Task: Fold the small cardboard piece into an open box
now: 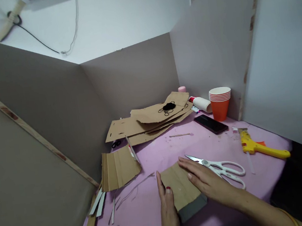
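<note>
A small box-like cardboard piece has a brown top and a grey front side. It sits near the front of the pink-covered table. Along its left edge my left hand stands upright, fingers straight and thumb at the edge. My right hand lies flat against its upper right edge with the fingers stretched out. White-handled scissors rest just beyond my right hand, partly covered by it.
Cardboard sheets with black cord lie at the back. Torn cardboard and paper strips are on the left. A phone, orange cups and a yellow glue gun occupy the right. Grey partitions surround the table.
</note>
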{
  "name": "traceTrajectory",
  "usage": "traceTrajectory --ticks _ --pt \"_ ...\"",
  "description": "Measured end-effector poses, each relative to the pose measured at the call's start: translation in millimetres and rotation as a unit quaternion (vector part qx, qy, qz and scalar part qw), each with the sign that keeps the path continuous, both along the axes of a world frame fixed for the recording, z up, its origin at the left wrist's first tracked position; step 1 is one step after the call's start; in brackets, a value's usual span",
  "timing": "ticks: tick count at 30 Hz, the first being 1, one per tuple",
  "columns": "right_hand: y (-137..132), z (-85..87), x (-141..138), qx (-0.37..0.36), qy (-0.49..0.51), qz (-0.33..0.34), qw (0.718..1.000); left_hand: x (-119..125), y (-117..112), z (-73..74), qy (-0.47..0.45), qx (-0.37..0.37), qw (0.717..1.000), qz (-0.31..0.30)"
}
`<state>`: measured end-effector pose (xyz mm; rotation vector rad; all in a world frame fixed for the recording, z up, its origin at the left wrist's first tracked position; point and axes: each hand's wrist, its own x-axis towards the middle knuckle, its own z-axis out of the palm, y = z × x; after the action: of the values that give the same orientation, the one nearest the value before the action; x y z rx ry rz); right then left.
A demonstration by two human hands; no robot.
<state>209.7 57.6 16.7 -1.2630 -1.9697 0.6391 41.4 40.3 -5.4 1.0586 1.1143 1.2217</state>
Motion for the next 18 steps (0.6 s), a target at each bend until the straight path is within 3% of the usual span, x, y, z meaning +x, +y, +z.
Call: traceTrajectory --ticks 6,18 --pt "0.1 0.9 -0.1 -0.006 0.0 0.001 1.0 2.8 0.9 -0.6 0.017 0.026 0.999 0.029" --pt "0.8 -1.2 -1.4 0.002 -0.004 -0.003 1.0 4.9 -0.7 4.6 0.019 0.013 0.999 0.024"
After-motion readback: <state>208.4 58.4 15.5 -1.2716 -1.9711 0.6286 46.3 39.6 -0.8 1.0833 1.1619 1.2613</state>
